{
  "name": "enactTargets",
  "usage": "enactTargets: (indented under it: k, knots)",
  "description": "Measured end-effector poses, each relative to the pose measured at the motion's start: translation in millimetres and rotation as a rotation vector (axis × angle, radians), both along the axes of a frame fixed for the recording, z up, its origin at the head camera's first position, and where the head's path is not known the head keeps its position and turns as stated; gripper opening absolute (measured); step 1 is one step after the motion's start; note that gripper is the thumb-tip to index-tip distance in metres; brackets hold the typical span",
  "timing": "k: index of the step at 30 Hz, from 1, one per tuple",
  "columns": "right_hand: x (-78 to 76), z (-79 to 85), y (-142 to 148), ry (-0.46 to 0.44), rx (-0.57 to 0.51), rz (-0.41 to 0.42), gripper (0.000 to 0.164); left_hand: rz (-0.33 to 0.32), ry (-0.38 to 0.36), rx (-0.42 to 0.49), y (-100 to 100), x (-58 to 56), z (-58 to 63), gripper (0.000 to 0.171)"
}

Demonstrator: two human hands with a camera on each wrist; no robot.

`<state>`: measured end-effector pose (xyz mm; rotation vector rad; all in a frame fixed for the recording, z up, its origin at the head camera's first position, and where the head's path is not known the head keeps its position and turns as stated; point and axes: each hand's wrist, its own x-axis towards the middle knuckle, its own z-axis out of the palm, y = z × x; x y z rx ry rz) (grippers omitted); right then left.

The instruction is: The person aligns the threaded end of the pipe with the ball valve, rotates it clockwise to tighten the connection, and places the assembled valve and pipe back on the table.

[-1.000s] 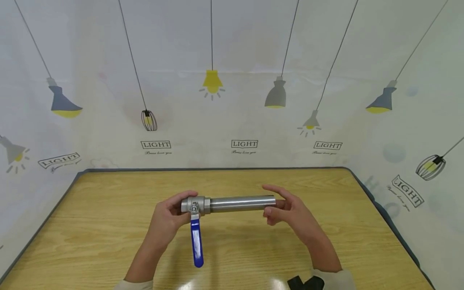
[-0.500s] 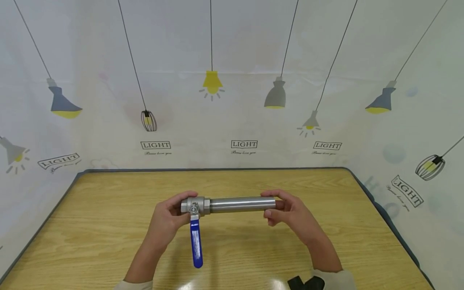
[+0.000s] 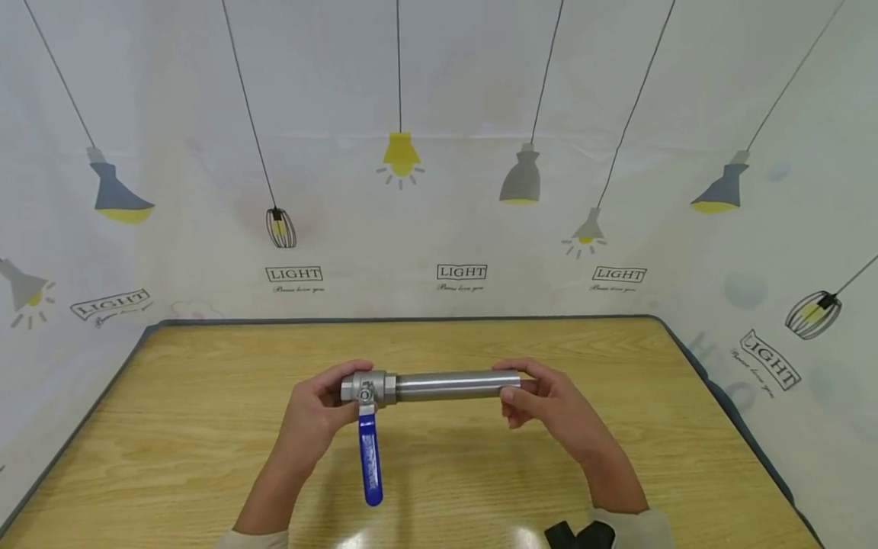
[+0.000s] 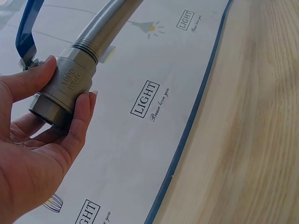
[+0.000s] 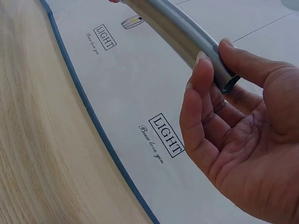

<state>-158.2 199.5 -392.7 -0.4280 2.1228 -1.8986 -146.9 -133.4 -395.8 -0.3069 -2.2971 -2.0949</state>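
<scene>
My left hand [image 3: 312,415] grips the body of a steel ball valve [image 3: 369,387], thumb on one side and fingers on the other. The valve's blue lever [image 3: 370,461] points down toward me in the head view. Threads at the joint show in the left wrist view, where a steel pipe [image 4: 100,30] runs out of the valve body [image 4: 70,79]. The pipe [image 3: 453,384] lies level, above the table. At its free right end, my right hand [image 3: 559,408] pinches it between thumb and fingertips; the open pipe end [image 5: 230,84] shows in the right wrist view.
A wood-grain table [image 3: 206,427] lies beneath both hands, with a dark blue edge [image 3: 411,320] along its back. Pale walls [image 3: 439,213] printed with lamps stand behind and at both sides. A black object [image 3: 579,536] sits by the right sleeve.
My right index finger has come down onto the pipe, and the right thumb has moved up against its end. The left hand and the valve stay almost in place.
</scene>
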Motion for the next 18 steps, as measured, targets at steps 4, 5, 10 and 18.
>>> enactTargets:
  k: [4, 5, 10, 18]
  knots:
    - [-0.3, 0.5, -0.7, -0.003, 0.003, -0.003, 0.039, 0.0, 0.004, -0.002, -0.4, 0.4, 0.1, 0.044]
    - [-0.3, 0.5, -0.7, -0.004, 0.003, -0.006, 0.039, -0.001, 0.006, -0.001, -0.1, 0.4, 0.2, 0.044]
    - [-1.2, -0.3, -1.0, -0.011, -0.01, -0.01, 0.04, 0.001, 0.014, 0.001, 1.0, 0.7, 0.9, 0.044]
    - [-1.3, -1.6, -0.2, -0.001, -0.022, -0.007, 0.039, -0.004, 0.0, 0.005, 0.3, 0.3, -0.6, 0.045]
